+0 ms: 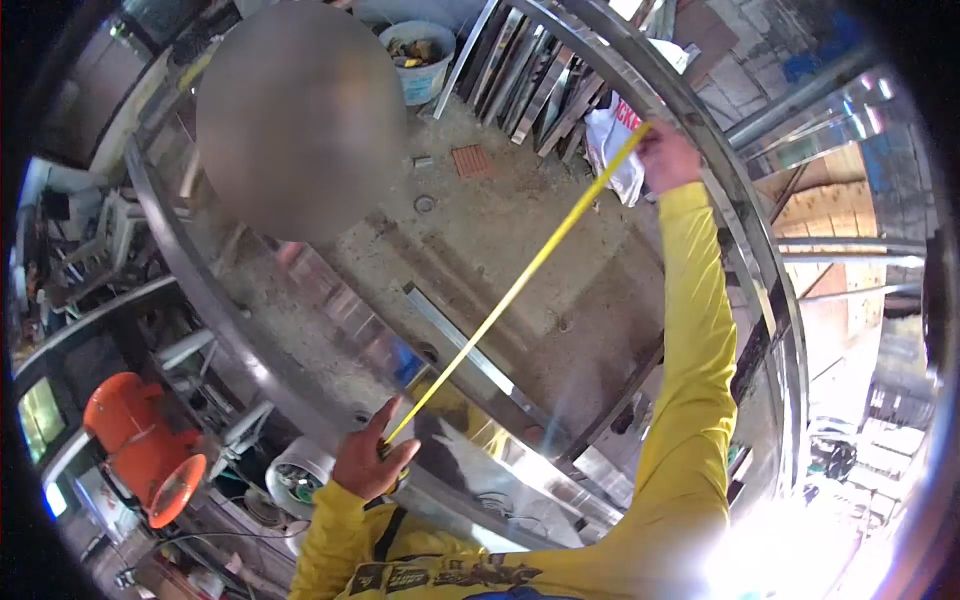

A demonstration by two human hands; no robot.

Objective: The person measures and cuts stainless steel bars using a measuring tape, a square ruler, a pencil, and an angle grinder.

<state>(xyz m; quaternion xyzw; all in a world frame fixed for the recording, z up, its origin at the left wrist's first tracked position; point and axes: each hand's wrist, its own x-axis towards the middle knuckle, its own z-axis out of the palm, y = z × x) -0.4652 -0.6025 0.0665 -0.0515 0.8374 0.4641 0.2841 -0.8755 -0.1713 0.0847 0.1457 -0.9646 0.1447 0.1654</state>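
While both hands are on the yellow tape (520, 285), its strip runs taut-looking and straight between them, long axis slanting from lower left to upper right of the view, over the floor (600, 290) and across the gap between the left rail (215, 290) and right rail (775, 300) of a metal frame. Left hand (367, 462) is at the near end, close to the body: thumb and forefinger spread apart beside the strip, other fingers seemingly curled round the tape's case. Right hand (668, 158) is at the far end, arm stretched out, fingers looks-like pinching the tip by the right rail, next to a white bag (603, 140). Neither hand is nearer to the tape; both meet it.

Hard to make out: right fingertips blurred, exact pinch unclear; can't tell if that hand touches the rail. Case mostly hidden in the left palm. Markings on the strip unreadable. Big blurred patch (300, 120) at upper left covers whatever's behind it. Glare washes out lower right. Orange blower (140, 440) off to the left, bucket (428, 82) up top.
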